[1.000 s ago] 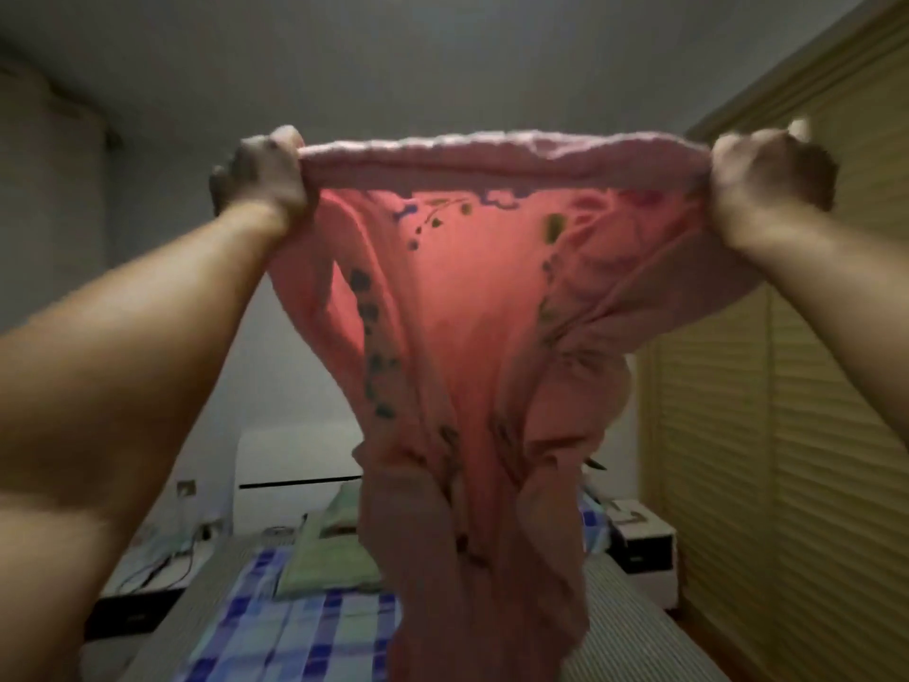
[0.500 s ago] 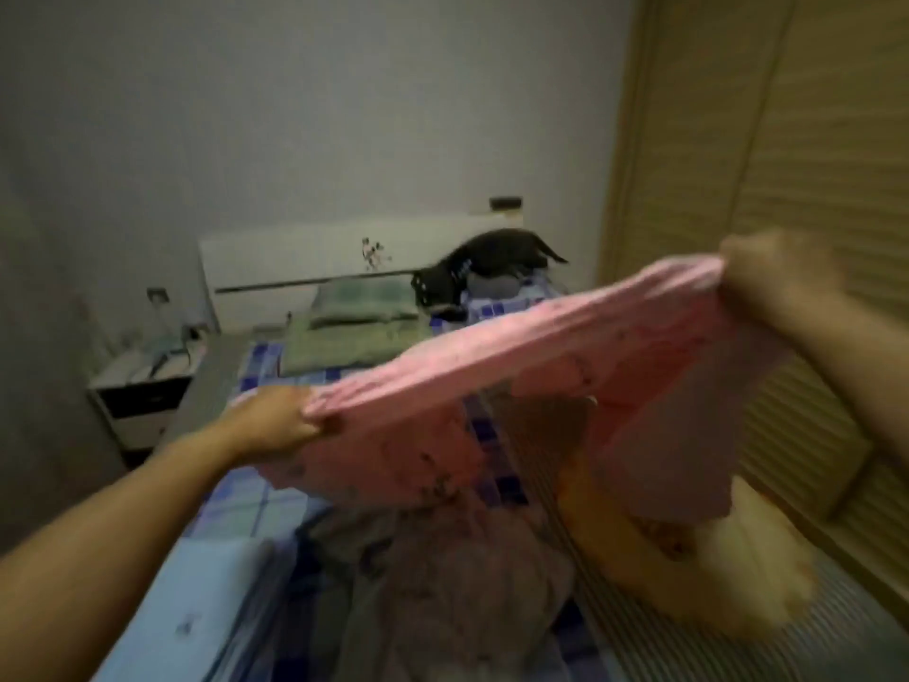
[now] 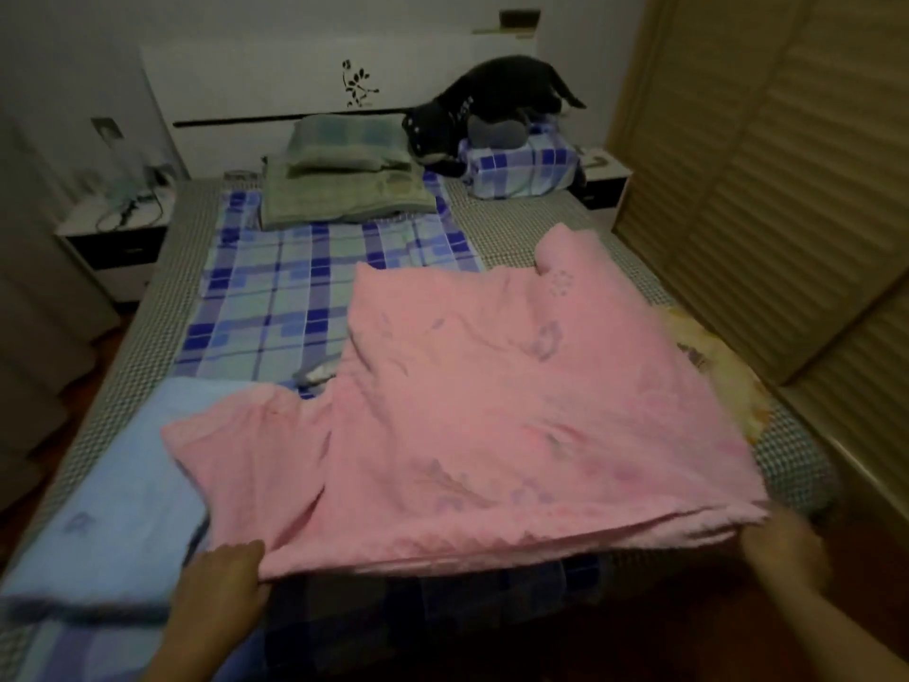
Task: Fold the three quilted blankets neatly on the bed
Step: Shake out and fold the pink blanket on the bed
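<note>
A pink quilted blanket point(image 3: 497, 415) lies spread over the near half of the bed point(image 3: 147, 307), its far part rumpled. My left hand point(image 3: 221, 578) grips its near left corner. My right hand point(image 3: 782, 548), blurred, holds the near right corner at the bed's edge. A light blue blanket point(image 3: 113, 509) lies at the near left, partly under the pink one. A yellow blanket point(image 3: 713, 366) peeks out from under the pink one's right side.
A blue checked sheet point(image 3: 275, 297) covers the bed's middle. Green pillows point(image 3: 344, 184) and a checked folded bundle point(image 3: 521, 169) with a black cat point(image 3: 492, 100) on it sit by the headboard. Nightstands flank the bed; a slatted wardrobe point(image 3: 787, 164) stands on the right.
The pink blanket, held high in front of me a second ago, has swung down and now lies flat on the bed. Both hands dropped to its near corners.
</note>
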